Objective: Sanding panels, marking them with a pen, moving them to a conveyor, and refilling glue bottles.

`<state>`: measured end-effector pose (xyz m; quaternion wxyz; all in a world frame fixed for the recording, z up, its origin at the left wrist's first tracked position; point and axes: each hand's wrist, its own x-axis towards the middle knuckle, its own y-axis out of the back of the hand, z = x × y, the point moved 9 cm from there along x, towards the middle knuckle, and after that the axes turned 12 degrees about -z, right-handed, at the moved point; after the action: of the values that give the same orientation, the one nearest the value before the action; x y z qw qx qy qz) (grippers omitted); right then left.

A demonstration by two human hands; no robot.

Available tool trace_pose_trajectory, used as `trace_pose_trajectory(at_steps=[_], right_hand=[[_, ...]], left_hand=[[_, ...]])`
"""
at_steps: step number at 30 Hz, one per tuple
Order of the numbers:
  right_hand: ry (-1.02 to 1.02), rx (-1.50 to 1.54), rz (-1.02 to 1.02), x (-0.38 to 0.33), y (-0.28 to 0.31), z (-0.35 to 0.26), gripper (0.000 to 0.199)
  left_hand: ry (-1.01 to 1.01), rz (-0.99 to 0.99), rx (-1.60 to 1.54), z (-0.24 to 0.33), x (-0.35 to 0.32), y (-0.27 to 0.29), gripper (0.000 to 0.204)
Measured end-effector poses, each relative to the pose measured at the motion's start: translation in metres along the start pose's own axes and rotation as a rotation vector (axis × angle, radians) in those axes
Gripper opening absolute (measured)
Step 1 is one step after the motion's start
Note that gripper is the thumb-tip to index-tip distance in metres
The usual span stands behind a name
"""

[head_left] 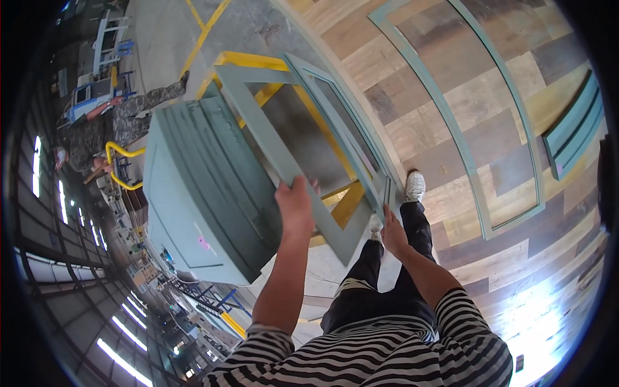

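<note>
My left hand (296,201) is closed around the side rail of a grey-green open frame (259,126), tilted above a yellow metal cart (251,60). Beside it stands a second grey-green frame (343,143), narrower in view and leaning close to the first. At its near end, my right hand (394,233) grips the green edge, its fingers partly hidden by the wood. Left of the frames is a thick stack of green panels (213,174), with a small pink mark on its outer face.
On the right, a wood-plank surface (461,122) bears a large green frame (445,116) and several curved green pieces (574,129). My shoe (415,186) is at its edge. A person in camouflage clothing (132,116) stands far left, beyond a bent yellow handle (111,166).
</note>
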<state>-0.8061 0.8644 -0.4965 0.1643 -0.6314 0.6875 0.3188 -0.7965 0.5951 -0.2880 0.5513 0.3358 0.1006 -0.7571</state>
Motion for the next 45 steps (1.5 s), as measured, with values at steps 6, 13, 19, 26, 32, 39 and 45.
trace_pose_trajectory(at_steps=[6, 13, 19, 26, 32, 39, 45], right_hand=[[0.019, -0.059, 0.004, 0.000, -0.030, -0.013, 0.086], [0.009, -0.231, -0.046, 0.014, -0.076, -0.017, 0.081], [-0.081, -0.273, -0.133, 0.015, -0.103, -0.038, 0.078], [0.096, -0.071, 0.388, -0.052, -0.071, -0.117, 0.051], [0.743, 0.583, 0.365, -0.217, -0.086, -0.382, 0.060], [0.907, 0.845, 0.351, -0.243, -0.018, -0.475, 0.038], [1.077, 0.460, 0.704, -0.313, 0.043, -0.566, 0.042]], left_hand=[[-0.154, -0.059, 0.101, 0.123, -0.160, 0.052, 0.028], [-0.394, -0.036, 0.141, 0.213, -0.301, 0.163, 0.040], [-0.642, 0.220, 0.353, 0.183, -0.445, 0.347, 0.050], [-0.826, 0.272, 0.108, 0.096, -0.586, 0.499, 0.055], [-0.917, 0.175, -0.045, 0.045, -0.645, 0.605, 0.046], [-1.203, -0.152, 0.230, 0.038, -0.587, 0.649, 0.036], [-1.198, 0.228, 0.082, 0.066, -0.466, 0.710, 0.034]])
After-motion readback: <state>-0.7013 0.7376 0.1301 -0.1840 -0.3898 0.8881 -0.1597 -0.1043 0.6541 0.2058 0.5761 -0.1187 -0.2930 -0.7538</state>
